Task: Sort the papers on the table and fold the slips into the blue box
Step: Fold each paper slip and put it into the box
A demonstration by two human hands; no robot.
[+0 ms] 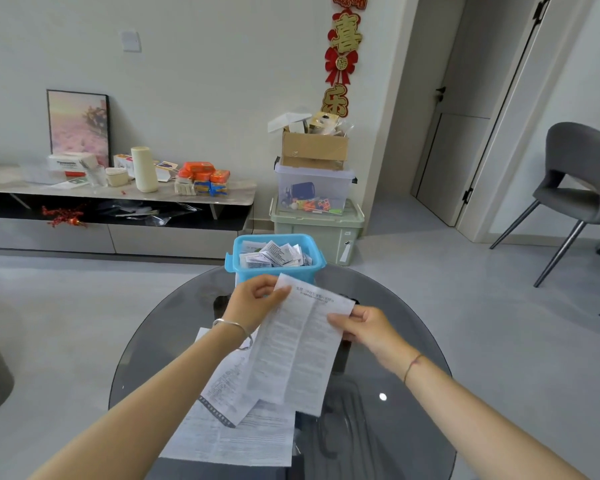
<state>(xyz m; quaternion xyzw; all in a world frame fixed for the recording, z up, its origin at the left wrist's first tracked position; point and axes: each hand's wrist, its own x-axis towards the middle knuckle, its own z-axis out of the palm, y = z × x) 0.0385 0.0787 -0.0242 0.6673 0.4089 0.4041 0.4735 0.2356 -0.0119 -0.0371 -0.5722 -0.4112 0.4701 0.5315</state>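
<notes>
I hold a long printed paper slip [297,344] up over the round glass table [395,410]. My left hand [253,303] pinches its top left corner and my right hand [364,327] pinches its right edge near the top. The slip hangs unfolded with a crease down its length. Beneath it on the glass lies a pile of other printed papers [232,427]. The blue box [274,268] stands at the far edge of the table, just beyond my hands, with several folded slips [278,254] inside.
Behind the table stand stacked plastic bins [317,209] topped by a cardboard box [314,148]. A low cabinet [118,202] with clutter runs along the left wall. A grey chair [582,192] stands at the right near a door.
</notes>
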